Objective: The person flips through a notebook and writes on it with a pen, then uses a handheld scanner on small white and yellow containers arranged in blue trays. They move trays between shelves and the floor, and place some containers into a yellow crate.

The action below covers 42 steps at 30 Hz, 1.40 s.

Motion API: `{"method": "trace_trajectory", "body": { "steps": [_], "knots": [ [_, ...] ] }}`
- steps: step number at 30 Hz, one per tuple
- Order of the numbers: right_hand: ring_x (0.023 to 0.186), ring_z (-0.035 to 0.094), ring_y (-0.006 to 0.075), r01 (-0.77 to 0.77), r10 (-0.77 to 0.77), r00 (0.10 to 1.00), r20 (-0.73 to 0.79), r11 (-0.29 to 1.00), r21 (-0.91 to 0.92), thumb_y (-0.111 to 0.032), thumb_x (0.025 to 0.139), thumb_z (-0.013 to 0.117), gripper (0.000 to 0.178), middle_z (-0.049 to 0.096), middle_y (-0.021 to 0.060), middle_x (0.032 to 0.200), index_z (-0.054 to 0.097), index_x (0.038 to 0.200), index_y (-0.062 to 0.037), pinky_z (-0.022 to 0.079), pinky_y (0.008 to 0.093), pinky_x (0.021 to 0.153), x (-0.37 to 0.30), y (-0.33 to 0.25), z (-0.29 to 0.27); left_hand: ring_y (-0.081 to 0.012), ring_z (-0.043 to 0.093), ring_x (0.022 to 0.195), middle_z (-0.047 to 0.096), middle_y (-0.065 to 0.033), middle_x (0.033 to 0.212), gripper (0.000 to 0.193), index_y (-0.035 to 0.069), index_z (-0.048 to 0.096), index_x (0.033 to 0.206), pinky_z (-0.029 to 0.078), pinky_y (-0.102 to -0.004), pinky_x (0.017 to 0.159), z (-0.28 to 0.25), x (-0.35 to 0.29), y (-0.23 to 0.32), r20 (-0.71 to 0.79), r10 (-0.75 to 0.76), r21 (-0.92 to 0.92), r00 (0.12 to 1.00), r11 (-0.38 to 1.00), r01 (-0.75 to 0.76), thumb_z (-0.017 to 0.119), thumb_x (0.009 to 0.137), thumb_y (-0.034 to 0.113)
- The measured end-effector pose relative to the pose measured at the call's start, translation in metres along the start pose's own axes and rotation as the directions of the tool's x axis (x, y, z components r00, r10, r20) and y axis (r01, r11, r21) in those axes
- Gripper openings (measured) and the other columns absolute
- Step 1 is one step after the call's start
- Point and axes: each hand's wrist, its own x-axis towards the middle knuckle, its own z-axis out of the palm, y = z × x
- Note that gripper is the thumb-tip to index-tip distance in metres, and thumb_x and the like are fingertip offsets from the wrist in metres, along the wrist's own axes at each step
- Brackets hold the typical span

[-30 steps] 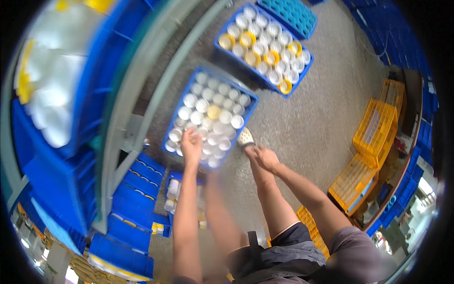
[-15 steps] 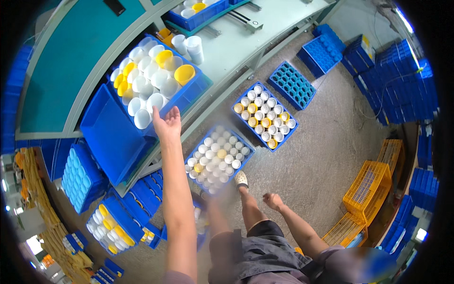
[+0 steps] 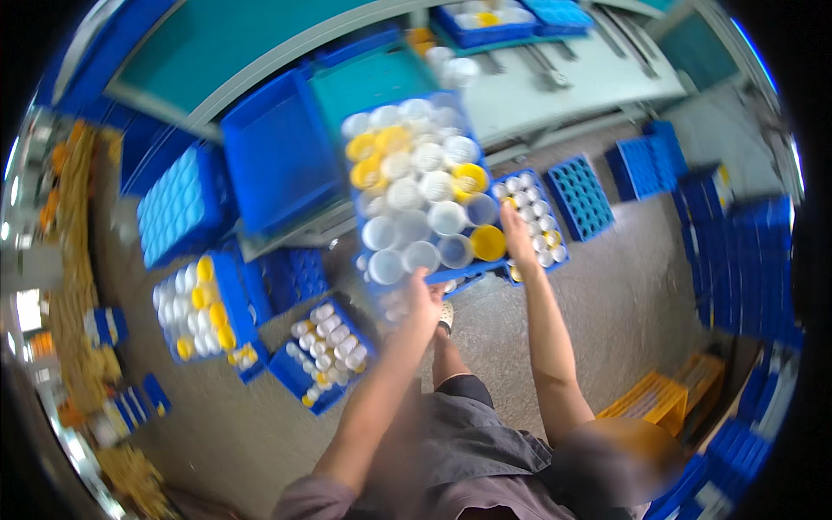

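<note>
Both of my hands hold a blue crate (image 3: 477, 270) filled with white cups (image 3: 447, 217) and several yellow cups (image 3: 488, 243), their mouths facing up. It hangs tilted in front of the workbench, over the floor crates. My left hand (image 3: 424, 305) grips the near wall, thumb on top and fingers underneath. My right hand (image 3: 517, 238) presses along the right side with its fingers stretched upward. Part of that grip is hidden by the crate, and motion blurs it.
A bare blue crate (image 3: 282, 160) lies left on the bench beside a green surface (image 3: 373, 78). Loose white cups (image 3: 455, 68) stand behind. On the floor are crates of cups (image 3: 325, 351), a teal tray with holes (image 3: 581, 198), blue stacks (image 3: 745, 260) and yellow crates (image 3: 646, 400).
The cup-filled crate has come off the bench toward me, into both hands. My right hand has risen from beside my body to its right side. The view has turned somewhat.
</note>
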Motion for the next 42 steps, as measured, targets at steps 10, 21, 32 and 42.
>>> {"method": "trace_trajectory", "body": {
  "steps": [10, 21, 32, 42],
  "knots": [
    [0.079, 0.068, 0.0401, -0.101, 0.115, 0.993, -0.015, 0.793, -0.600, -0.023, 0.074, 0.066, 0.036, 0.067, 0.0282, 0.091, 0.064, 0.095, 0.0068, 0.055, 0.0454, 0.070, -0.131, -0.010, 0.032, -0.0221, 0.063, 0.084, 0.063, -0.0108, 0.091, 0.017, 0.004, 0.059, 0.101, 0.054, -0.0329, 0.072, -0.127, -0.093, 0.054, -0.013, -0.040, 0.319, 0.999, 0.947, 0.042, 0.058, 0.084, 0.002],
    [0.073, 0.068, 0.0318, -0.730, 0.687, 0.681, -0.252, 0.612, -0.303, -0.032, 0.081, 0.065, 0.029, 0.068, 0.0170, 0.077, 0.071, 0.087, -0.0040, 0.052, 0.0429, 0.064, -0.463, 0.032, 0.048, -0.0258, 0.063, 0.081, 0.063, -0.0109, 0.093, 0.022, -0.003, 0.057, 0.097, 0.053, -0.0392, 0.069, -0.159, -0.146, 0.044, -0.006, -0.324, 0.960, 0.946, 0.264, 0.097, 0.056, 0.082, 0.013],
    [0.088, 0.068, 0.0379, -0.654, 0.884, 0.300, -0.359, 0.465, 0.597, -0.019, 0.077, 0.059, 0.033, 0.068, 0.0264, 0.090, 0.067, 0.094, 0.0082, 0.053, 0.0454, 0.075, -0.678, 0.062, -0.057, -0.0279, 0.063, 0.076, 0.062, -0.0133, 0.092, 0.028, -0.004, 0.056, 0.100, 0.054, -0.0418, 0.063, -0.229, -0.202, -0.145, -0.015, -0.492, 0.944, 0.871, -0.294, -0.150, 0.057, 0.077, 0.012],
    [0.075, 0.067, 0.0338, -0.315, 0.791, -0.253, -0.558, 0.478, 0.820, -0.014, 0.076, 0.059, 0.026, 0.067, 0.0229, 0.078, 0.066, 0.093, 0.0045, 0.052, 0.0436, 0.071, -0.952, 0.107, -0.178, -0.0285, 0.063, 0.067, 0.060, -0.0160, 0.085, 0.029, -0.007, 0.056, 0.097, 0.053, -0.0418, 0.053, -0.377, -0.350, -0.415, -0.072, -0.754, 0.682, 0.653, -0.515, -0.519, 0.058, 0.075, 0.011]
  ]
}}
